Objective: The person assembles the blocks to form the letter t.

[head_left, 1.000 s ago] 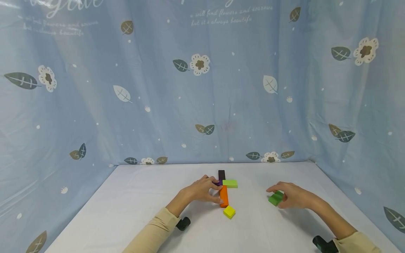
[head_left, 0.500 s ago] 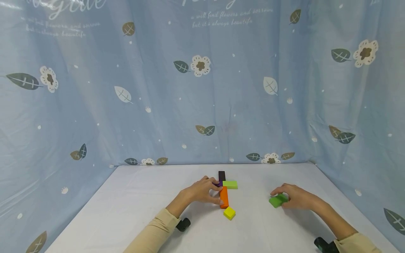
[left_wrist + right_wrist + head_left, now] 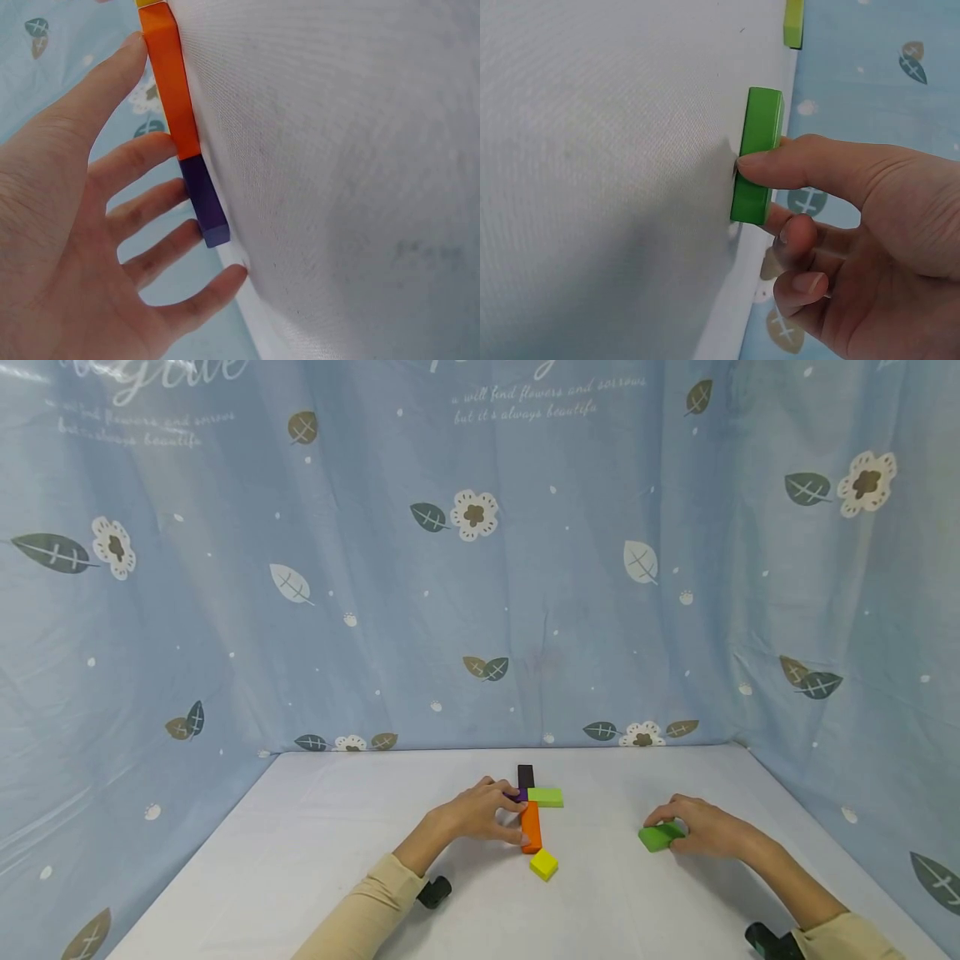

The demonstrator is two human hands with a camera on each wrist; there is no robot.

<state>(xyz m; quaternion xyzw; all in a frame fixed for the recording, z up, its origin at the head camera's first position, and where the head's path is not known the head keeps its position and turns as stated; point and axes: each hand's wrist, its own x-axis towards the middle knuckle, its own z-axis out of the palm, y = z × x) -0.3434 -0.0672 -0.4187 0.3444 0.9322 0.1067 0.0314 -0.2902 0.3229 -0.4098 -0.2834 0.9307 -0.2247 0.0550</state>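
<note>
At the table's middle my left hand [image 3: 480, 812] touches a row of blocks from the left. In the left wrist view its thumb and index finger meet the long orange block [image 3: 169, 82], while the middle and ring fingertips lie at the purple block [image 3: 201, 196]. My right hand [image 3: 705, 827], off to the right, pinches a green block [image 3: 759, 124] between thumb and fingers, low over the table. A lime green block [image 3: 547, 797] extends rightward beside the purple one. Behind it lies a black block [image 3: 526, 776], and a yellow block [image 3: 543, 865] sits turned at the orange block's near end.
The white cloth-covered table [image 3: 337, 827] ends at a blue patterned curtain [image 3: 375, 568] behind and at both sides. Black wrist devices show beneath both forearms, one by the left sleeve [image 3: 367, 902], one by the right sleeve [image 3: 847, 937].
The green block has turned in my right hand to lie more lengthwise left to right, and the right fingers have shifted slightly rightward. My left hand and the other blocks stay put.
</note>
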